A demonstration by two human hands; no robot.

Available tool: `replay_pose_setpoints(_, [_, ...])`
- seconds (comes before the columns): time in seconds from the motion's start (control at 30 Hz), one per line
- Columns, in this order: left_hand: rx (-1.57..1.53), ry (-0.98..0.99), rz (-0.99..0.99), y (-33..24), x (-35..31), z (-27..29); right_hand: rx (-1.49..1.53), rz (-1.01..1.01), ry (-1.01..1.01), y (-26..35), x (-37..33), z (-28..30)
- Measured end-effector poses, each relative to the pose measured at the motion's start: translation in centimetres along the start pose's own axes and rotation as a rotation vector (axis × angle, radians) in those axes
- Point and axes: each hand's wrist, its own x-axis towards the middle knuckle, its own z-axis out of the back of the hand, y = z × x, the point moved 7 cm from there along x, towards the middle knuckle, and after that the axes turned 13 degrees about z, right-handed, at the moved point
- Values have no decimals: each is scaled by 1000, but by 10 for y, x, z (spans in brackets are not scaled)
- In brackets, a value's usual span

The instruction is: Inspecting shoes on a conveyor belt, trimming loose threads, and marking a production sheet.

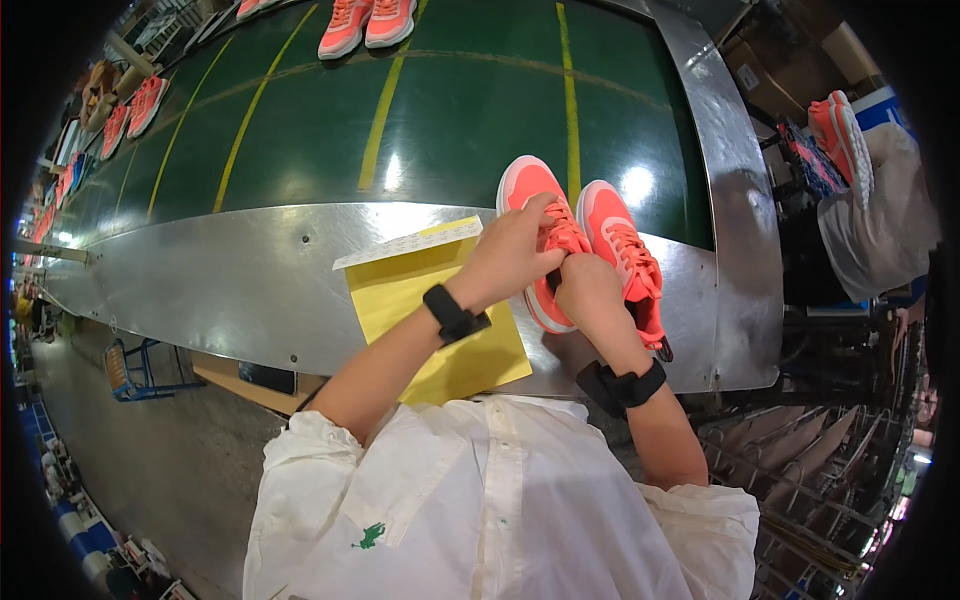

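Observation:
A pair of coral sneakers with white soles stands side by side at the metal edge of the conveyor, toes pointing away from me. On the left sneaker (524,184), my left hand (512,250) has its fingers curled over the laces and tongue. My right hand (592,290) is closed at the same sneaker's collar; its fingertips are partly hidden. The right sneaker (604,212) is laced and stands just beside my right hand. Under my left forearm lies a yellow sheet (400,290), with a white printed strip (408,243) along its far edge.
The green conveyor belt (300,130) with yellow lines runs along the far side, bordered by a metal ledge (220,270). Another sneaker pair (366,25) stands farther up it, more at far left (133,115). One sneaker (842,142) is at right, above a wire rack (800,460).

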Motion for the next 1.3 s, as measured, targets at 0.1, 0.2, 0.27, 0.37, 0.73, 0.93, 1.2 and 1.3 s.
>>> replay_pose_setpoints(0.1, [-41,27,55,15,-17,-11,29,25,26,-7,2,-6])
replay_pose_setpoints(0.2, [-21,-14,94,24,-20,-23,-46,57,32,0,6,-5])
replay_pose_setpoints(0.27, [-52,-160,172,38,-20,-25,-43,-1,59,2,6,-4])
replay_pose_setpoints(0.37, [-263,22,250,56,-17,-38,4,-64,107,-9,6,-1])
replay_pose_setpoints(0.73, [-588,118,253,65,-30,-34,60,-128,215,-11,9,-11])
replay_pose_setpoints(0.93, [-578,159,335,62,-31,-33,14,-134,220,-1,11,-3])
replay_pose_setpoints(1.2, [-426,66,260,56,-31,-31,-144,-59,179,9,10,-8])
replay_pose_setpoints(1.3, [-363,65,256,58,-28,-35,-116,-51,159,4,9,-5])
